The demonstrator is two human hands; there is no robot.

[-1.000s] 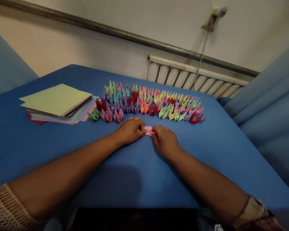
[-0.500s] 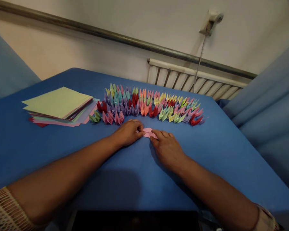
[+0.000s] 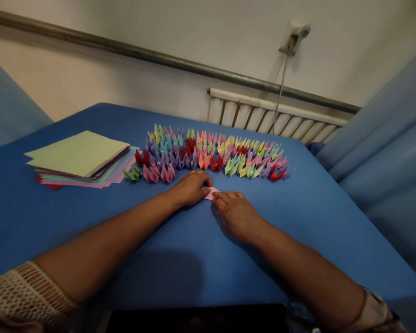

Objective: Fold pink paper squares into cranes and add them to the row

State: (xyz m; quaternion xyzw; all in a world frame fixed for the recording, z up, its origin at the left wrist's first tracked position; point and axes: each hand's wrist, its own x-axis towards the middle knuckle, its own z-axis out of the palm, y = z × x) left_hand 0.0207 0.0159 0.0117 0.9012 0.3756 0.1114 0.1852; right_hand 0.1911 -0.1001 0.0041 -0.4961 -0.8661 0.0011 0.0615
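Note:
A small folded piece of pink paper (image 3: 211,193) lies on the blue table, mostly covered by my fingers. My left hand (image 3: 193,188) grips its left end, the thumb and fingers closed on it. From the right, my right hand (image 3: 236,213) pinches the same paper, its fingertips close to the left thumb. Just beyond my hands stand rows of folded paper cranes (image 3: 204,161) in red, pink, purple, yellow, green and blue. The underside of the pink paper is hidden.
A stack of coloured paper sheets (image 3: 79,157), pale yellow on top, lies at the left on the blue table (image 3: 152,259). Behind the table are a wall rail (image 3: 180,64) and a radiator (image 3: 273,111). Blue curtains (image 3: 391,148) hang at both sides.
My right hand's fingers have moved left along the pink paper, closer to the left hand, and less of the paper shows. The whole view has shifted slightly.

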